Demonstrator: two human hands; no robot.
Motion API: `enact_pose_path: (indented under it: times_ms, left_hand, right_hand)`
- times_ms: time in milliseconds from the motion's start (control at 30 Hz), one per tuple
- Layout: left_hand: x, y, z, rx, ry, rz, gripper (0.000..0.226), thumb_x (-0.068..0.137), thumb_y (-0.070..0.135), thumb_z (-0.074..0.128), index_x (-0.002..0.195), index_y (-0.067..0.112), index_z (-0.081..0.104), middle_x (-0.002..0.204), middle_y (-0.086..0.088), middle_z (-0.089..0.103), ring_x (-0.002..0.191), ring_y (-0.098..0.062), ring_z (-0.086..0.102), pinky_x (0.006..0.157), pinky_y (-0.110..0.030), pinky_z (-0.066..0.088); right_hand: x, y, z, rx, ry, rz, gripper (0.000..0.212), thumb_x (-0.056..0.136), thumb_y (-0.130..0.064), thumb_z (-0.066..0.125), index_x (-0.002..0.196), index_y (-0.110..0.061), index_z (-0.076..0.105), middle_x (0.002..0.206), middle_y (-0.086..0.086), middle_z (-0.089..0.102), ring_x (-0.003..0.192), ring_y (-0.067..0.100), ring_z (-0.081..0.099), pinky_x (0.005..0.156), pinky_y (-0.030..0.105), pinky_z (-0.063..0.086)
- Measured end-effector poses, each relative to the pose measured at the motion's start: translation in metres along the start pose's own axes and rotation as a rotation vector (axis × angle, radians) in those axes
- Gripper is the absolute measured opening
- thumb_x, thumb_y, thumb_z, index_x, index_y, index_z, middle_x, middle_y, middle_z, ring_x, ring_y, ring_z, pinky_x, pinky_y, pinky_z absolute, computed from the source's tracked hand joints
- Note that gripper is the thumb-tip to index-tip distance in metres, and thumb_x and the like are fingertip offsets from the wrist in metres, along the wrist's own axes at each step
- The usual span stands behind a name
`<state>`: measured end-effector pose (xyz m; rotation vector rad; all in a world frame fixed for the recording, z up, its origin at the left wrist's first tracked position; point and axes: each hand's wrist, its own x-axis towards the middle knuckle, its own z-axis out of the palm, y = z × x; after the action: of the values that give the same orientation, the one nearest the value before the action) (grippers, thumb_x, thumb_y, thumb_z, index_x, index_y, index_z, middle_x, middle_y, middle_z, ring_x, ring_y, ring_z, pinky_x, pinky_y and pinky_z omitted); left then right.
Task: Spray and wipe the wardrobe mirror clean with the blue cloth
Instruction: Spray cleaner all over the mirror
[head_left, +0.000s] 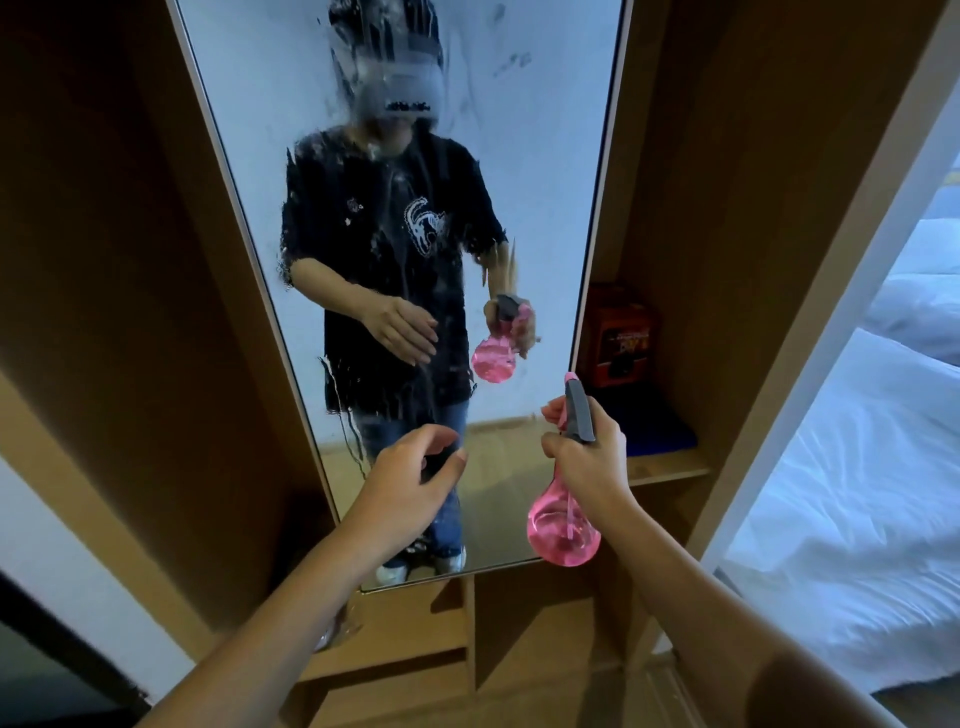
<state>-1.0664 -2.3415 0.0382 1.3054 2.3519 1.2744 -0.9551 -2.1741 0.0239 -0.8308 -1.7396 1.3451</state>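
Pink spray bottle (563, 525) gripped by the right hand (587, 447), left hand (410, 488) loose and empty; over-spraying the wet mirror (545, 156) risks drips.

Your spray bottle (563, 530) is clear pink with a grey head. The mirror (260, 130) shows white streaks and smears in a pale frame. The wardrobe (130, 260) is brown, the cloth (660, 434) dark blue, the box (621, 338) red-orange, the bed (857, 493) white.

My single head-worn camera looks forward and down, close to the tall white-framed wardrobe mirror (395, 218), both forearms entering from below.
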Motion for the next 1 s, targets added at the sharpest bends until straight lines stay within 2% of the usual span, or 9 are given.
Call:
enact_pose_path:
  times_ms: [67, 200, 300, 400, 600, 767, 1000]
  left_hand:
    - [0.001, 0.001, 0.002, 0.000, -0.004, -0.001, 0.031, 0.095, 0.034, 0.054, 0.123, 0.022, 0.056, 0.117, 0.012, 0.058, 0.115, -0.005, 0.053, 0.102, -0.025, 0.043]
    - [0.002, 0.003, 0.007, -0.013, -0.002, -0.006, 0.029, 0.095, 0.034, 0.054, 0.122, 0.022, 0.056, 0.115, 0.014, 0.057, 0.116, -0.005, 0.052, 0.103, -0.026, 0.042]
    - [0.002, 0.003, 0.011, -0.011, 0.000, -0.008, 0.027, 0.095, 0.034, 0.054, 0.121, 0.024, 0.056, 0.114, 0.016, 0.056, 0.115, -0.004, 0.052, 0.103, -0.026, 0.042]
    - [0.003, 0.001, 0.014, -0.002, 0.006, -0.004, 0.026, 0.095, 0.034, 0.055, 0.120, 0.025, 0.056, 0.114, 0.014, 0.058, 0.115, -0.004, 0.053, 0.103, -0.028, 0.043]
    - [0.004, -0.004, 0.020, 0.022, 0.007, -0.014, 0.028, 0.096, 0.034, 0.054, 0.122, 0.023, 0.058, 0.116, 0.013, 0.059, 0.113, -0.004, 0.054, 0.102, -0.028, 0.045]
    - [0.002, -0.009, 0.024, 0.007, -0.006, -0.053, 0.033, 0.096, 0.036, 0.053, 0.125, 0.022, 0.056, 0.121, 0.008, 0.058, 0.117, -0.008, 0.053, 0.104, -0.035, 0.044]
    - [-0.005, -0.016, 0.026, -0.006, -0.003, -0.080, 0.035, 0.096, 0.035, 0.053, 0.127, 0.018, 0.056, 0.124, 0.005, 0.059, 0.119, -0.009, 0.053, 0.105, -0.036, 0.043]
  right_hand:
    - [0.003, 0.001, -0.004, -0.010, -0.001, 0.001, 0.026, 0.075, 0.008, 0.063, 0.089, -0.014, 0.063, 0.081, -0.003, 0.061, 0.066, 0.010, 0.053, 0.059, 0.024, 0.048]
    - [0.007, 0.003, -0.008, -0.028, -0.006, -0.020, 0.018, 0.077, 0.007, 0.063, 0.082, -0.010, 0.061, 0.075, 0.002, 0.062, 0.066, 0.012, 0.056, 0.064, 0.028, 0.053]
    - [0.009, 0.006, -0.011, -0.081, 0.006, -0.039, 0.014, 0.080, 0.005, 0.064, 0.083, -0.008, 0.060, 0.073, 0.004, 0.059, 0.063, 0.012, 0.053, 0.057, 0.019, 0.050]
    - [0.009, 0.009, -0.013, -0.073, -0.021, -0.020, 0.016, 0.080, 0.007, 0.064, 0.086, -0.007, 0.061, 0.080, 0.008, 0.063, 0.067, 0.012, 0.056, 0.057, 0.013, 0.049]
    - [-0.002, 0.030, -0.012, -0.058, -0.096, 0.027, 0.027, 0.077, 0.008, 0.065, 0.094, -0.012, 0.062, 0.090, 0.002, 0.064, 0.076, 0.013, 0.059, 0.063, 0.019, 0.049]
    - [-0.019, 0.057, -0.004, -0.087, -0.151, 0.082, 0.032, 0.078, 0.007, 0.068, 0.098, -0.016, 0.060, 0.095, 0.000, 0.064, 0.089, 0.013, 0.063, 0.068, 0.016, 0.052]
    - [-0.024, 0.069, 0.001, -0.133, -0.131, 0.096, 0.026, 0.079, 0.006, 0.067, 0.088, -0.018, 0.060, 0.084, -0.001, 0.063, 0.077, 0.013, 0.062, 0.065, 0.018, 0.053]
